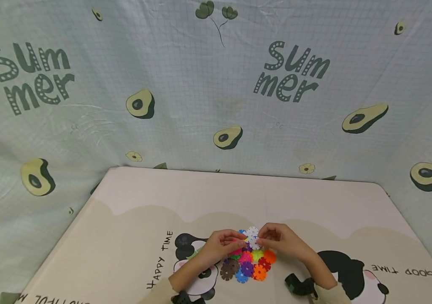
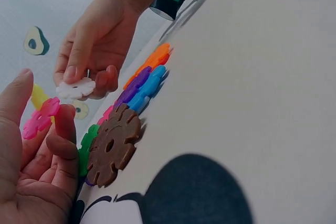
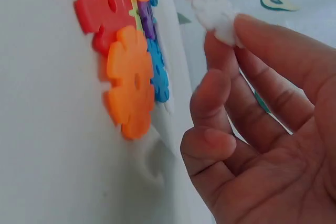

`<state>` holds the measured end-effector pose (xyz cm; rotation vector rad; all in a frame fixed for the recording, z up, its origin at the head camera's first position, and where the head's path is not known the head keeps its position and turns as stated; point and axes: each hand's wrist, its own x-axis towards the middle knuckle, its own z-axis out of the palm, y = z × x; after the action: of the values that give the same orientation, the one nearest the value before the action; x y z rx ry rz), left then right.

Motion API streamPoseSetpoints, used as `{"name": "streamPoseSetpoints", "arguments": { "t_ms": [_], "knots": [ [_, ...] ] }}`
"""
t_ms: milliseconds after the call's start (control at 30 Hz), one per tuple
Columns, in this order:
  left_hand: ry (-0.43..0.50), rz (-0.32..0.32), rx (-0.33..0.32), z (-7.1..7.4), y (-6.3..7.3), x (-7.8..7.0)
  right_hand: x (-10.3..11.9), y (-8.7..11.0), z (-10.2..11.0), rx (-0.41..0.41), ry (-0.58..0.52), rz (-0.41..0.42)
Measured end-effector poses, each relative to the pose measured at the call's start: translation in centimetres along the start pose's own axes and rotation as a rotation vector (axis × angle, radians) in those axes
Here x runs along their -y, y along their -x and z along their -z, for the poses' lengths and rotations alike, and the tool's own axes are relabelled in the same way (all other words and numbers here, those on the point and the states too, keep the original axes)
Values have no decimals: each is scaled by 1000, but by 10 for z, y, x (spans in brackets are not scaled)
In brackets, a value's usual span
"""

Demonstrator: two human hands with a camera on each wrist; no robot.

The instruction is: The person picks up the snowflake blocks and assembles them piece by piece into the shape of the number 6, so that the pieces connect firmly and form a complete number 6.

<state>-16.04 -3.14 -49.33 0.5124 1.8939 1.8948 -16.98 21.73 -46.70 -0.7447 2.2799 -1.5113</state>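
My left hand [image 1: 220, 245] pinches a pink flower-shaped notched disc [image 2: 43, 118] between thumb and fingertips. A yellow disc [image 2: 38, 98] sits against the pink one, partly hidden by it. Facing it, my right hand [image 1: 285, 241] holds a white notched disc [image 3: 216, 17] by its edge between thumb and index finger. The white disc is close to the yellow one in the left wrist view. Below both hands lies a pile of mixed discs, among them a brown disc [image 2: 113, 145], a purple disc [image 1: 247, 269] and an orange disc [image 3: 131, 83].
The pile also has a red disc [image 3: 107, 6], a blue disc [image 1: 241, 276] and a green disc [image 2: 85, 150], overlapping one another. They lie on a table cover [image 1: 125, 253] with panda prints and lettering. Behind the table hangs a curtain [image 1: 185, 84] printed with avocados.
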Motion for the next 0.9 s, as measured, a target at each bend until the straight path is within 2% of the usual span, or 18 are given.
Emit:
{"name": "streamPoseSetpoints", "arguments": {
  "t_ms": [167,433,900],
  "knots": [
    [-38,16,-11,-1,1,-1,-1,-1,0,-35,-46,-35],
    [-27,5,5,-1,1,0,-1,-3,-2,-67,-117,-16],
    [-51,12,26,0,2,0,1,-4,-10,-99,-119,-33]
  ]
}}
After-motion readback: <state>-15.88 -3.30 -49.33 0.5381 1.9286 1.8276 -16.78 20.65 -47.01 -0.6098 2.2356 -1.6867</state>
